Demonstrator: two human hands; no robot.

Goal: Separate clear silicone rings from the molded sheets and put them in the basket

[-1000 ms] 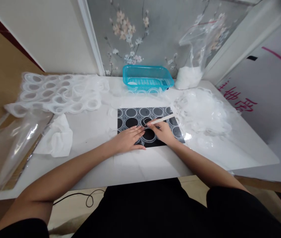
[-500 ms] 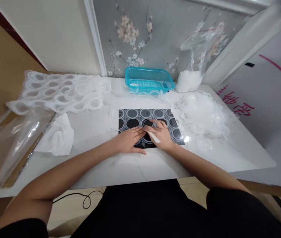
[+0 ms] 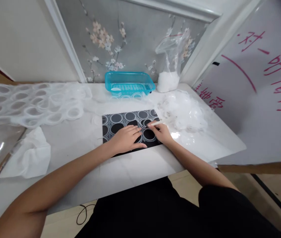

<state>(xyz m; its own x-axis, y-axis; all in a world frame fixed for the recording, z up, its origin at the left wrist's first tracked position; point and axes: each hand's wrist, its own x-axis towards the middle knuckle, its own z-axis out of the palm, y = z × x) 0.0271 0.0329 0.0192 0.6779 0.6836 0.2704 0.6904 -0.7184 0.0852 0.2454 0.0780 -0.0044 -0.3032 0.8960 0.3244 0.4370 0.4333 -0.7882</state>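
A dark sheet printed with pale rings lies on the table, overlaid with clear film cut in ring outlines. My left hand rests flat on its middle, fingers stretched out and thumb apart. At the sheet's right side my right hand is closed in a pinch around a slim white tool, whose exact kind I cannot make out. The tool's tip is hidden by the fingers. Just left of the right fingertips, a thin clear ring-shaped strip seems to curl up from the sheet.
A blue plastic basket stands at the back beside a clear bag with white contents. Clear ring-cut scraps are heaped on the right. Film with round holes and a crumpled white tissue lie on the left.
The view has turned to the right. My right hand has moved apart from the left one, toward the sheet's right side, and the white tool in it now points rightward.
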